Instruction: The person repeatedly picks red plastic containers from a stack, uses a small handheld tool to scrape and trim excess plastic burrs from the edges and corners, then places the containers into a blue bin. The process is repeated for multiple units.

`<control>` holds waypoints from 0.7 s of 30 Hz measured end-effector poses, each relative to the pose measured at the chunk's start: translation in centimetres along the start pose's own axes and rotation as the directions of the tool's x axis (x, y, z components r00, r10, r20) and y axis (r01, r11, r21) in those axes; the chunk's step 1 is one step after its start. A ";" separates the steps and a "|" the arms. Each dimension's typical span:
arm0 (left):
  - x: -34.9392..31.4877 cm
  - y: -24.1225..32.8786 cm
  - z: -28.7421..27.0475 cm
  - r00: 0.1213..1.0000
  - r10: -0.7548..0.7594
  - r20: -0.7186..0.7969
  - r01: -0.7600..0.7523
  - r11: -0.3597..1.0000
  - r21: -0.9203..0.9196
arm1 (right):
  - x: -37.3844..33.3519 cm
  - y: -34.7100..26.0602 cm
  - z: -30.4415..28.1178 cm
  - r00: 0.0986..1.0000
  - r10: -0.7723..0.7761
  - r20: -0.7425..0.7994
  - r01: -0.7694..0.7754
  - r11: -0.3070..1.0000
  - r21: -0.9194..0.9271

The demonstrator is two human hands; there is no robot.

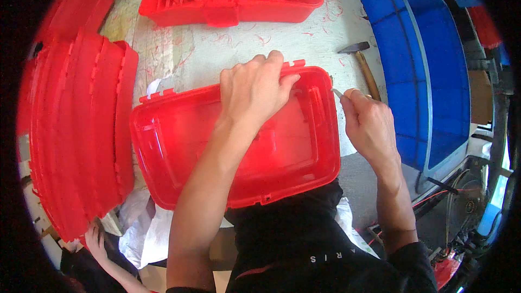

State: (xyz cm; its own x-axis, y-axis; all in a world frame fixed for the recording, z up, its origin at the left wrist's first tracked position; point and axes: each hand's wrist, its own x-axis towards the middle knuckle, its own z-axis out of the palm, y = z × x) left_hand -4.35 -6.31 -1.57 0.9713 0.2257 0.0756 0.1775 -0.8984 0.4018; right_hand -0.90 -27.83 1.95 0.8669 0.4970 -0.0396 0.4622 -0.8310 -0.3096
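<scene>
A red plastic box lid, hollow side up, lies tilted across the near edge of the table, close against my body. My left hand reaches over it and grips its far rim, by the hinge tabs. Just outside the lid's right rim, my right hand is closed around what looks like a small knife. Only its thin blade shows, pointing at the rim near the far right corner; the handle is hidden in my fist.
At the far side stands a red box full of red plastic strips. A hammer lies to the right, beside a large blue crate. Red parts are stacked on the left. Another person's hand touches that stack's lower end.
</scene>
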 end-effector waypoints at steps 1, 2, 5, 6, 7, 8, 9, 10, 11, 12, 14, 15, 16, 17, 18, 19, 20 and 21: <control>0.0 -0.1 0.1 1.000 -0.014 -0.005 0.014 1.000 0.012 | 0.0 -0.4 -0.1 1.000 0.022 0.010 -0.021 0.999 -0.024; 0.0 -0.1 0.1 1.000 -0.017 -0.015 0.017 1.000 -0.003 | -0.2 -0.8 -0.2 0.999 0.045 0.018 -0.044 0.998 -0.049; 0.0 -0.2 0.3 1.000 -0.022 -0.012 0.022 1.000 -0.021 | -1.0 -1.6 -0.4 0.998 0.056 0.005 -0.055 0.990 -0.131; 0.0 -0.3 0.3 1.000 -0.022 -0.015 0.022 1.000 -0.021 | -1.5 -1.7 -0.4 0.998 0.056 0.011 -0.054 0.988 -0.143; 0.0 -0.3 0.4 1.000 -0.022 -0.017 0.021 1.000 -0.021 | -2.1 -1.7 -0.5 0.998 0.058 0.019 -0.054 0.986 -0.155; -0.1 -0.3 0.4 1.000 -0.023 -0.014 0.022 0.999 -0.026 | -2.7 -1.6 -0.5 0.999 0.046 0.020 -0.042 0.985 -0.168; 0.0 -0.3 0.4 1.000 -0.021 -0.015 0.021 0.999 -0.028 | -3.4 -1.5 -0.5 0.999 0.050 0.011 -0.047 0.983 -0.177; -0.1 -0.4 0.4 1.000 -0.020 -0.024 0.019 1.000 -0.024 | -4.2 -1.4 -0.4 0.994 0.103 0.041 -0.094 0.979 -0.179; 0.0 -0.4 0.4 1.000 -0.021 -0.017 0.021 0.999 -0.043 | -5.1 -1.3 -0.4 0.990 0.130 0.053 -0.119 0.978 -0.173; 0.0 -0.4 0.4 1.000 -0.026 -0.002 0.026 0.998 -0.049 | -6.0 -1.3 -0.3 0.994 0.106 0.032 -0.100 0.984 -0.150; 0.0 -0.5 0.4 1.000 -0.027 -0.016 0.026 0.999 -0.045 | -7.9 -1.4 -0.6 0.996 0.085 0.034 -0.081 0.991 -0.107; 0.1 -0.6 0.4 0.999 -0.033 -0.005 0.033 0.999 -0.040 | -8.9 -1.6 -1.0 0.986 0.131 0.102 -0.121 0.988 -0.094; 0.1 -0.6 0.3 1.000 -0.029 -0.003 0.029 0.999 -0.036 | -9.8 -1.8 -1.4 0.985 0.114 0.129 -0.108 0.993 -0.052; 0.1 -0.6 0.3 1.000 -0.025 -0.002 0.025 0.999 -0.029 | -10.6 -1.9 -2.3 0.967 0.116 0.228 -0.099 0.991 -0.084; 0.2 -0.5 0.3 1.000 -0.020 -0.005 0.020 1.000 -0.015 | -10.9 -1.7 -3.0 0.950 0.175 0.260 -0.191 0.981 0.036; 0.2 -0.5 0.2 1.000 -0.022 0.002 0.022 1.000 -0.017 | -10.8 -1.6 -3.6 0.914 0.226 0.338 -0.290 0.945 0.152; 0.2 -0.4 0.2 1.000 -0.021 0.000 0.021 1.000 -0.010 | -10.5 -1.4 -3.9 0.854 0.295 0.429 -0.419 0.879 0.229; 0.2 -0.4 0.2 1.000 -0.017 -0.006 0.017 1.000 0.002 | -9.6 -1.1 -3.7 0.851 0.377 0.366 -0.476 0.849 0.232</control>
State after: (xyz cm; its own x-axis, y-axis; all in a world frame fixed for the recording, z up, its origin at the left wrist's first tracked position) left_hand -4.22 -5.99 -1.85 0.9671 0.2433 0.0740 0.1944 -0.8950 0.4015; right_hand -9.00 -32.60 6.18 0.8434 0.2011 -0.4983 -0.0634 -0.8836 -0.4639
